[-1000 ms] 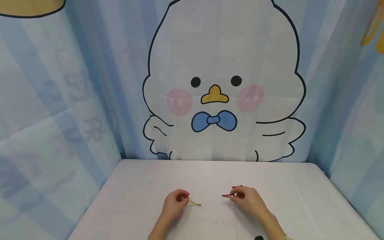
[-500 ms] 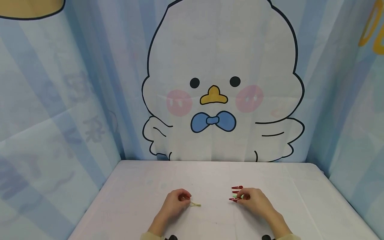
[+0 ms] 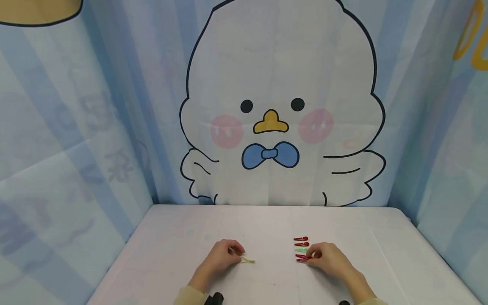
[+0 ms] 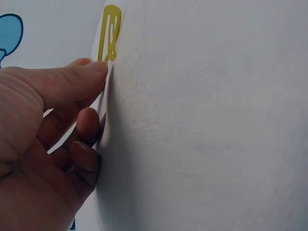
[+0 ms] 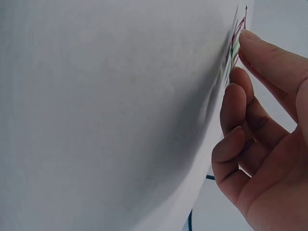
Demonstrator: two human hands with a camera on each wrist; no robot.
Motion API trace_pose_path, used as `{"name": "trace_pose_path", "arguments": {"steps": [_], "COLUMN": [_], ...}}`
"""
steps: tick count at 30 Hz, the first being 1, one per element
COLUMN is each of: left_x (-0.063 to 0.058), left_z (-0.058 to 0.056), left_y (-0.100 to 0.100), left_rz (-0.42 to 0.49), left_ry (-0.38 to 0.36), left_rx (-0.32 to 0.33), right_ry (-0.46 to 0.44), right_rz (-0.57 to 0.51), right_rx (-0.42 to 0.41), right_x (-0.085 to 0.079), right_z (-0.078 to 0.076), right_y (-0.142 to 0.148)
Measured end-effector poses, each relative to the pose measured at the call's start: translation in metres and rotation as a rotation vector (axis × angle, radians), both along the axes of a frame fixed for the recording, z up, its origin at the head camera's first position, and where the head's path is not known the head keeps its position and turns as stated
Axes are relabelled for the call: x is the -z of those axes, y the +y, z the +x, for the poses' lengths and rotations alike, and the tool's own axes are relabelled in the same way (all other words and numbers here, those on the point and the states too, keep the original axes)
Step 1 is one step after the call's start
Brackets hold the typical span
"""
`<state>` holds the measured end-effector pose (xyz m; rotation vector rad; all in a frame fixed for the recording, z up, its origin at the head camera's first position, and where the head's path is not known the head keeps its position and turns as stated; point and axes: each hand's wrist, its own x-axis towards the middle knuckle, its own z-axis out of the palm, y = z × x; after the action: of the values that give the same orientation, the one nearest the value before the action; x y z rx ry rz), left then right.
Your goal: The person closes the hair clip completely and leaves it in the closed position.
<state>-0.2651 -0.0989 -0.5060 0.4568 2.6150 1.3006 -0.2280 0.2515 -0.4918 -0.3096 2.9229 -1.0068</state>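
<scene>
In the head view my left hand [image 3: 223,258] pinches one end of a yellow snap hair clip [image 3: 249,261] low over the white table. The left wrist view shows the thumb over that end, the slotted yellow clip [image 4: 113,45] sticking out beyond it. To the right, several hair clips lie in a column, red ones and a green hair clip [image 3: 301,250] in the middle. My right hand [image 3: 328,258] pinches the right end of the nearest red hair clip [image 3: 300,260], its fingertips right at the table. A red hair clip [image 3: 300,239] lies at the far end.
The white cloth on the table [image 3: 274,228] runs back to a blue and white curtain [image 3: 282,63] printed with a cartoon bird. Similar curtains hang at both sides. A dark device [image 3: 215,298] sits at the left wrist.
My right hand has brought a red clip nearer and to the right, down to the near end of the column, which now shows. The left hand stays with the yellow clip.
</scene>
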Motion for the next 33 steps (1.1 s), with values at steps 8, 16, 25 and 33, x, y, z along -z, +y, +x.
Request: {"name": "trace_pose_path", "arguments": {"steps": [8, 16, 25, 33], "left_x": [-0.001, -0.002, -0.007, -0.005], "left_z": [-0.002, -0.002, 0.0, 0.0], "left_y": [-0.001, 0.0, 0.0, -0.001], "left_rz": [-0.043, -0.073, -0.051, -0.003], "left_ry": [-0.003, 0.058, 0.032, -0.01], "left_rx": [0.018, 0.046, 0.03, -0.015], "right_ry": [-0.006, -0.095, -0.105, -0.064], "right_rz": [-0.012, 0.022, 0.028, 0.005], "right_rx": [-0.069, 0.037, 0.068, 0.078], "right_x": [0.006, 0.001, -0.003, -0.012], "right_z": [0.0, 0.001, 0.002, 0.003], "right_y": [0.004, -0.002, -0.002, 0.002]}}
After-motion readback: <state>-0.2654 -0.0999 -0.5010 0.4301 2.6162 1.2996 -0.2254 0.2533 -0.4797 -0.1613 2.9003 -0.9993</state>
